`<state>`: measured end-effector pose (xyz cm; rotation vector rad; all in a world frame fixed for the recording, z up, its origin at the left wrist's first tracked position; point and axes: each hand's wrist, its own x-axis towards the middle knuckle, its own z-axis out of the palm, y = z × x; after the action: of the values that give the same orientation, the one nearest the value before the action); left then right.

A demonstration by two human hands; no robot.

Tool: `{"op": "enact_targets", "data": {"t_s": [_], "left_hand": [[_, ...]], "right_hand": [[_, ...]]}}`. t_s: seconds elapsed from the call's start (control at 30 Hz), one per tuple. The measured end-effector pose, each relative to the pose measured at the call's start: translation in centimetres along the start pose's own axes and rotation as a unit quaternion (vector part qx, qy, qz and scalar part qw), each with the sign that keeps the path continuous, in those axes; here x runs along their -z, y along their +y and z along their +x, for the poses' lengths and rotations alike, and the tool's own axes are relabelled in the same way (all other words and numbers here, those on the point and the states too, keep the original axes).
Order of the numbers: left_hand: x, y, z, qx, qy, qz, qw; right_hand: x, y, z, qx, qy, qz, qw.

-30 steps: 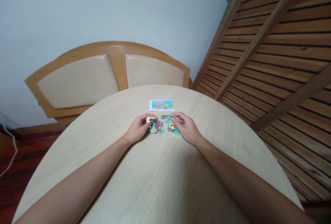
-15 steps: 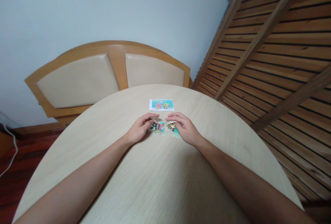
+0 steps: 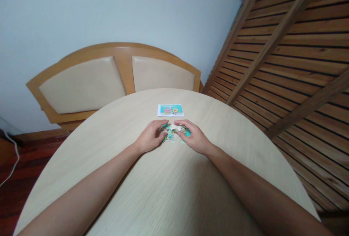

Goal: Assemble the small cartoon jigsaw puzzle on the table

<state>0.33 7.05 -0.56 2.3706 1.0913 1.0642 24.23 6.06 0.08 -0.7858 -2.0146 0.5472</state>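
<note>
While our left hand (image 3: pixel 148 138) and right hand (image 3: pixel 194 138) cup the heap of puzzle pieces (image 3: pixel 174 132) from either side on the bench (image 3: pixel 169 185), fingers curled against it, it lies squarely between both grips.

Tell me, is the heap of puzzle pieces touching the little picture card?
Apart. The head view shows a bare strip of table between the picture card and the puzzle pieces, which sit cupped between the left hand and right hand.
</note>
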Motion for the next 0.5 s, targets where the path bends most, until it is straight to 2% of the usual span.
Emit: {"op": "enact_targets", "data": {"t_s": [0.23,0.5], "left_hand": [[-0.21,0.24,-0.1,-0.002,-0.044,0.052,0.998],[0.05,0.51,-0.02,0.017,-0.046,0.047,0.998]], "right_hand": [[-0.09,0.12,-0.04,-0.051,-0.014,0.001,0.999],[-0.08,-0.55,-0.05,-0.115,-0.014,0.016,0.993]]}}
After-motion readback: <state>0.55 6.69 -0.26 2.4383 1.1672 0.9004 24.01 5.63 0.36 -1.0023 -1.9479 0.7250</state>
